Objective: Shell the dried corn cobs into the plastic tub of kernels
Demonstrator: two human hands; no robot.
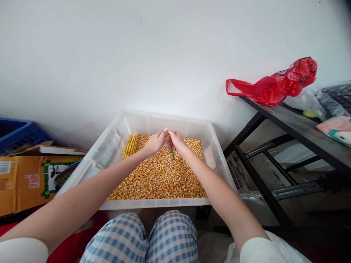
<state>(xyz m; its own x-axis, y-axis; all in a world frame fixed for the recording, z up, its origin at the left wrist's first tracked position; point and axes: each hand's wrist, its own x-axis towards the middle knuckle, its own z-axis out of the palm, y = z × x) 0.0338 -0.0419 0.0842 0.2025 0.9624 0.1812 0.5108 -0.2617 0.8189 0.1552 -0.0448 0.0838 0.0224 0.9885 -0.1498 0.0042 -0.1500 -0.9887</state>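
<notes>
Over a bin of loose corn kernels [161,179], my left hand [156,141] and my right hand [177,141] meet with fingers closed. Between them a small yellow-orange part of a corn cob [167,136] shows; the fingers hide most of it. Just below my right hand, a thin tool [172,152] with a green part and a dark shaft points down toward the kernels; whether that hand grips it too, I cannot tell. Another corn cob [131,145], still full of kernels, leans at the bin's left side, apart from my left hand.
The translucent plastic bin [164,203] stands before my knees, against a white wall [164,54]. To the left are a blue crate [27,133] and an orange cardboard box [22,182]. A black-framed table [307,128] at the right bears a red plastic bag [274,86].
</notes>
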